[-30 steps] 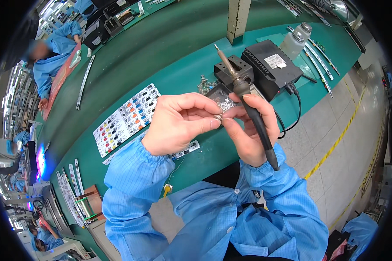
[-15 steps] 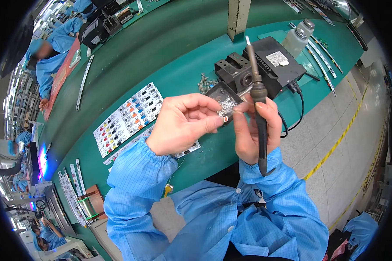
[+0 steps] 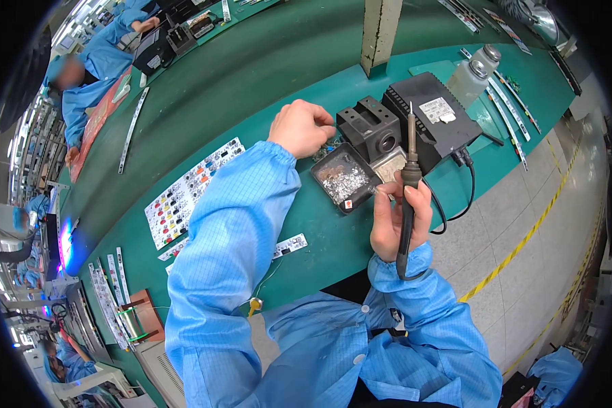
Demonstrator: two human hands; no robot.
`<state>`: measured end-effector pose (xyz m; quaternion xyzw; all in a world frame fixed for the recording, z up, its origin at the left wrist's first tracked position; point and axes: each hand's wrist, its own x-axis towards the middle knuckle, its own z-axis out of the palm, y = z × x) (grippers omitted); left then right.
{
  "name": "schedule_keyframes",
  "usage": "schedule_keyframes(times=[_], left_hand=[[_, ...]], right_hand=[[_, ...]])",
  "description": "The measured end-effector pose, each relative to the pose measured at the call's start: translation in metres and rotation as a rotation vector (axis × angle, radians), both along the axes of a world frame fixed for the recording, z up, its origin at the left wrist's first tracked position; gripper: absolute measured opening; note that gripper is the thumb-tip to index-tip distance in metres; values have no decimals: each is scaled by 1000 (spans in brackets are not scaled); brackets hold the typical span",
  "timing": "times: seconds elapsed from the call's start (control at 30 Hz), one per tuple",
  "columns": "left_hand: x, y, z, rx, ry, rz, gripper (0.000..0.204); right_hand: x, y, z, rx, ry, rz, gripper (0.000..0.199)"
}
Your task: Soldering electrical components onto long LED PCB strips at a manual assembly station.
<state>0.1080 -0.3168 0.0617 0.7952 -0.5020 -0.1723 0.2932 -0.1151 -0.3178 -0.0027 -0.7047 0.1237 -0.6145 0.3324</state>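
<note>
Reaching with left hand (image 3: pixel 300 127) toward small parts at 12 o'clock (fingers curled, grasp cannot be told); right hand (image 3: pixel 396 221) clamped on soldering iron (image 3: pixel 409 178), tip up, joint seemingly not yet soldered.

I observe an electronics assembly workshop: soldering station (image 3: pixel 434 115) beyond my right grip, green tabletop (image 3: pixel 251 75), blue-coated workers (image 3: pixel 95 75) alongside.

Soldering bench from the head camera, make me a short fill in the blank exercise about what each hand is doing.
1. The right hand grips a soldering ____, tip pointing up.
2. The left hand reaches toward small parts beside the black ____ stand.
3. The tray between the hands holds ____-coloured solder scraps.
Missing words: iron; iron; silver
</note>
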Motion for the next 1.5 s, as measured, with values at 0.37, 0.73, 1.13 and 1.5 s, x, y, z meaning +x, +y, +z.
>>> schedule_keyframes(times=[0.37,0.73,1.13,1.5], left_hand=[[-85,173,68,-282,255,-173,16],[-62,315,19,-501,438,445,18],[-58,320,-8,-463,352,457,18],[-45,302,-9,-394,184,352,18]], right_hand=[[16,70,39,-26,-4,258,58],[23,73,22,-155,361,344,65],[33,69,24,-238,593,436,64],[40,66,17,-174,536,565,56]])
